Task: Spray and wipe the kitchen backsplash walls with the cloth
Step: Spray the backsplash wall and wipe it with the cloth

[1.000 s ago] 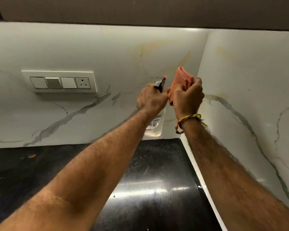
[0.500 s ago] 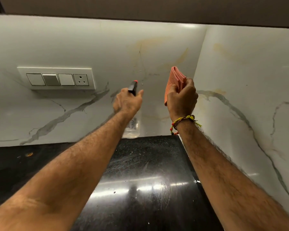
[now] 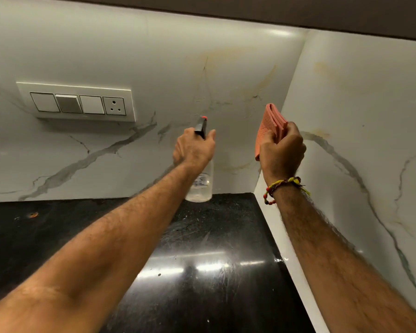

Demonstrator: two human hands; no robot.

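Marble backsplash (image 3: 178, 56) met at corner above black counter (image 3: 214, 272). Left hand (image 3: 193, 150) gripped spray bottle (image 3: 201, 186), nozzle aimed at wall. Right hand (image 3: 282, 152) clutched folded cloth (image 3: 268, 126) near corner. Risk: spray drifting left onto switch panel (image 3: 79, 102), wetting socket.

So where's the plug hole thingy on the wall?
Look at the marbled back wall, left of the hand holding the spray bottle. A white switch plate sits there. The socket is its rightmost square, the only one with three round holes.

Probably a home kitchen: marble backsplash (image 3: 178, 56), black countertop (image 3: 214, 236), switch panel (image 3: 77, 102).
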